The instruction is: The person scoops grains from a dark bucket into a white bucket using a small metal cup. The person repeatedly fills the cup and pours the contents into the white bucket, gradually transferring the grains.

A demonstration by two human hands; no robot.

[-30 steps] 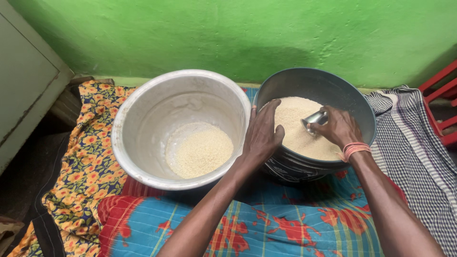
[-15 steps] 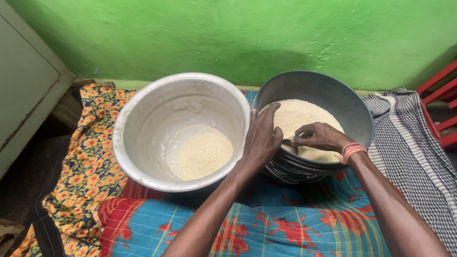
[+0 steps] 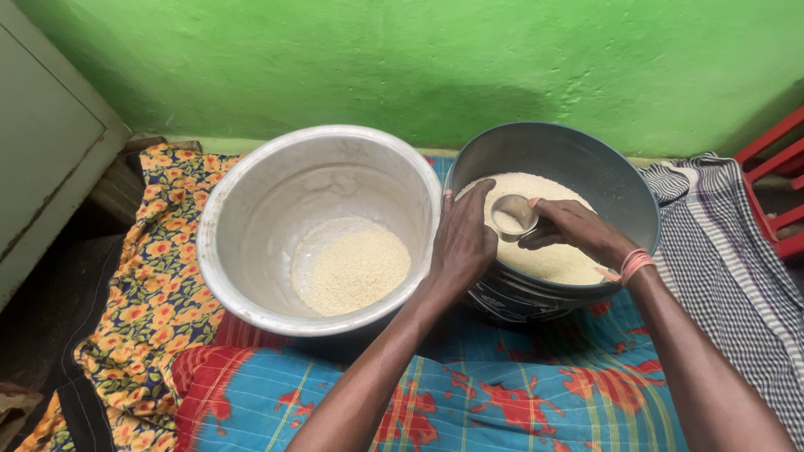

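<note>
small steel cup (image 3: 512,216) holds pale grain (image 3: 553,259), tilted.

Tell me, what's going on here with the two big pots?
A person sits over two large vessels on patterned cloths. The right hand holds a small steel cup with some pale grain in it, just above the heap of grain in the dark metal tub. The left hand rests on that tub's near rim, fingers reaching inside. Beside it, the light aluminium pot has only a shallow layer of the same grain at its bottom.
</note>
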